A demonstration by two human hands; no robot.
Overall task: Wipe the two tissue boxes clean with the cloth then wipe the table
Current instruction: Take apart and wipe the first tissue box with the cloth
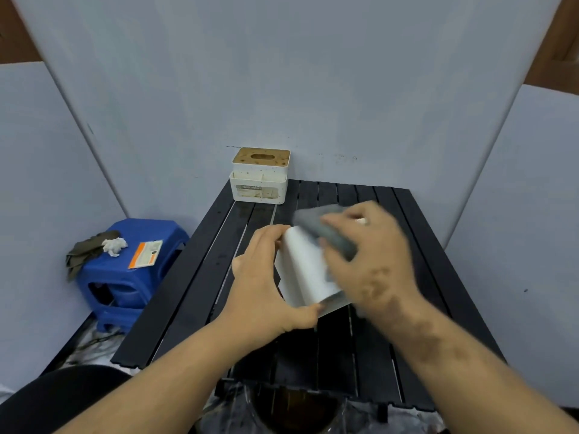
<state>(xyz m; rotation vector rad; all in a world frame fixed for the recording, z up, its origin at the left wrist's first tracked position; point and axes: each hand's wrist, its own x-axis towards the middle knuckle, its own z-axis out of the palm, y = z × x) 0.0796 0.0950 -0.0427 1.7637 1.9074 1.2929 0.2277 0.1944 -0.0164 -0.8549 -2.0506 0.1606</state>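
A white tissue box (305,267) is tilted above the middle of the black slatted table (188,277), gripped at its left side by my left hand (266,283). My right hand (372,255) presses a grey cloth (329,228) against the box's upper right side; hand and cloth are blurred. A second tissue box (259,177), white with a brown speckled lid and stained walls, stands upright at the table's far left corner, apart from both hands.
A blue plastic stool (125,277) stands left of the table, carrying an olive rag (83,250), a crumpled white tissue (114,245) and an orange-and-white card (145,253). Grey panels wall in the back and both sides. A dark bin opening (294,408) sits below the table's near edge.
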